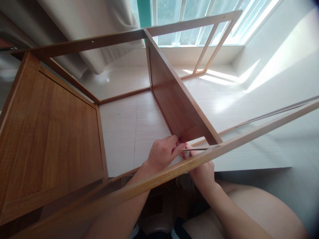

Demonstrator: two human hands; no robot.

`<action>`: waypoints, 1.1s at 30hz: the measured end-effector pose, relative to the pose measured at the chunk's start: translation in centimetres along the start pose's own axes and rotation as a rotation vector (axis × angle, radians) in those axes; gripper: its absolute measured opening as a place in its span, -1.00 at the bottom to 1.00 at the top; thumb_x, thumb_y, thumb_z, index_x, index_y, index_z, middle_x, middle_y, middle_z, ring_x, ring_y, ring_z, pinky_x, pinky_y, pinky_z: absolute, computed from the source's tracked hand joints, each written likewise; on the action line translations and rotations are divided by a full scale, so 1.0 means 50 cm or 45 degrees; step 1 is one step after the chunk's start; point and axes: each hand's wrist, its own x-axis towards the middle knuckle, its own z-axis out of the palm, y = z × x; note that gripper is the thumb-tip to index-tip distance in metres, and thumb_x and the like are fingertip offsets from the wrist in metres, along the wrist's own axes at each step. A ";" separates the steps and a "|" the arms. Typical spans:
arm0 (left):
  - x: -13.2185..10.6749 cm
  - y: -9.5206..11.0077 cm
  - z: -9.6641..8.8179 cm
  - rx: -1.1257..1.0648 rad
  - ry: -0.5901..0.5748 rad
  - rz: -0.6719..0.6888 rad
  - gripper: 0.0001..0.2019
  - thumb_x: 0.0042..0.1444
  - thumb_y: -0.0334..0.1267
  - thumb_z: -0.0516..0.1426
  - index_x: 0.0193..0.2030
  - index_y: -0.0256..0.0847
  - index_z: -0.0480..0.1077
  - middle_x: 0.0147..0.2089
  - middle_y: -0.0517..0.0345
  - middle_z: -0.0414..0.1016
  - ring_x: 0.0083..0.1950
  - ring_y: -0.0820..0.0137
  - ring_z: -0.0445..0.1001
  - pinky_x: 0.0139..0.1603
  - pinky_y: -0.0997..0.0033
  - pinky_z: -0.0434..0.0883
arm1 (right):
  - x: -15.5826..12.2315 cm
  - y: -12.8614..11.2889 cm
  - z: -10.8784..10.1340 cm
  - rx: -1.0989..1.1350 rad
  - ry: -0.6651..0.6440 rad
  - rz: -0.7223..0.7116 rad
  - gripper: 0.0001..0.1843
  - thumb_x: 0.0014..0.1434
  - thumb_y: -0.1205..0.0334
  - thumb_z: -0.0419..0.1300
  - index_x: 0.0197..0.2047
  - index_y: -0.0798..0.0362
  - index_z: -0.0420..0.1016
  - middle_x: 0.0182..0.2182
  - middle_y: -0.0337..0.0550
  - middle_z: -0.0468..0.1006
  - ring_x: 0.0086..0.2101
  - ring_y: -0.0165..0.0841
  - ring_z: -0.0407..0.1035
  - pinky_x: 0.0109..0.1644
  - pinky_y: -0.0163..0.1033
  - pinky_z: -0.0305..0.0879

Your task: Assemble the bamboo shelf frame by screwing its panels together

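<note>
A wooden frame with brown panels stands before me. My left hand (163, 151) reaches through it to the lower near corner of the middle panel (171, 89). Its fingers are pinched together there, and what is between them is too small to make out. My right hand (202, 171) comes up under the near top rail (159, 176) and meets the left at the same corner. That rail and the left hand partly cover its fingers, which look closed around something I cannot make out. The end panel (54, 132) stands upright on the left.
The far rail (107, 41) runs across near a beige curtain (119, 20) and a barred window (194, 30). Pale floor (122, 132) shows through the frame. A sunlit white wall (286, 59) is on the right. My bare leg (264, 209) is close below the near rail.
</note>
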 end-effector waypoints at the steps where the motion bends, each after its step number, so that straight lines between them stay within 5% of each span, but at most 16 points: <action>1: 0.000 0.000 0.000 -0.008 -0.005 -0.006 -0.65 0.26 -0.02 0.05 -0.46 -0.18 0.26 -0.51 0.26 0.41 -0.50 0.51 0.36 -0.48 0.49 0.18 | 0.001 0.001 -0.001 0.004 0.003 -0.011 -0.70 0.34 0.14 0.06 -0.10 0.11 0.56 -0.51 -0.11 0.55 -0.47 -0.29 0.44 -0.33 -0.27 0.21; 7: 0.000 -0.007 -0.015 -0.127 0.047 0.094 -0.76 0.22 -0.09 0.11 -0.39 -0.18 0.30 -0.45 0.24 0.39 -0.43 0.49 0.35 -0.43 0.47 0.26 | 0.004 0.019 -0.003 0.135 -0.134 -0.063 -0.65 0.32 0.15 0.03 0.02 0.06 0.55 -0.52 -0.07 0.57 -0.42 -0.24 0.47 -0.28 -0.26 0.32; 11: 0.026 -0.014 -0.053 -0.190 0.463 0.243 -0.83 0.22 -0.20 0.07 -0.10 -0.19 0.34 -0.11 0.02 0.42 -0.10 0.34 0.41 -0.28 0.40 0.41 | 0.007 0.028 -0.007 0.170 -0.185 -0.056 -0.63 0.31 0.13 0.04 0.08 0.02 0.52 -0.48 -0.06 0.60 -0.38 -0.22 0.50 -0.28 -0.24 0.37; 14: 0.066 -0.016 -0.089 -0.038 0.658 0.360 -0.65 0.24 -0.18 0.04 0.15 -0.12 0.23 0.23 -0.07 0.26 0.26 0.18 0.26 0.11 0.13 0.40 | 0.014 0.028 -0.012 0.190 -0.198 -0.054 -0.64 0.30 0.11 0.08 0.07 0.00 0.52 -0.47 -0.08 0.61 -0.38 -0.24 0.51 -0.27 -0.25 0.38; 17: 0.100 -0.015 -0.117 0.073 0.499 0.576 -0.54 0.24 -0.02 0.01 0.25 -0.04 0.12 0.36 0.00 0.14 0.43 0.06 0.02 0.35 -0.14 0.14 | 0.024 0.022 -0.019 0.193 -0.180 -0.055 -0.66 0.30 0.09 0.10 0.04 0.00 0.54 -0.47 -0.09 0.62 -0.37 -0.26 0.51 -0.25 -0.28 0.36; 20: 0.108 -0.011 -0.128 0.077 0.339 0.672 -0.43 0.21 0.13 0.00 0.29 0.02 0.04 0.39 0.03 0.09 0.46 0.01 -0.04 0.38 -0.22 0.10 | 0.031 0.017 -0.027 0.186 -0.189 -0.066 -0.68 0.32 0.10 0.08 -0.01 0.01 0.56 -0.47 -0.10 0.62 -0.40 -0.30 0.50 -0.27 -0.31 0.31; 26: 0.108 0.036 -0.139 0.149 0.359 0.656 -0.26 0.09 0.36 0.00 0.33 0.15 -0.04 0.45 0.13 -0.09 0.50 -0.03 -0.22 0.41 -0.29 0.00 | 0.033 0.019 -0.026 0.155 -0.238 -0.063 -0.70 0.32 0.09 0.06 -0.07 0.01 0.55 -0.49 -0.14 0.61 -0.49 -0.34 0.46 -0.41 -0.31 0.14; 33: 0.125 0.080 -0.160 0.102 0.274 0.703 -0.24 -0.05 0.49 -0.05 0.16 0.06 0.17 0.35 0.10 0.11 0.48 -0.03 -0.13 0.39 -0.31 0.04 | 0.038 0.014 -0.025 0.124 -0.279 -0.068 -0.71 0.33 0.12 0.06 0.02 -0.04 0.50 -0.45 -0.20 0.63 -0.49 -0.33 0.46 -0.42 -0.28 0.02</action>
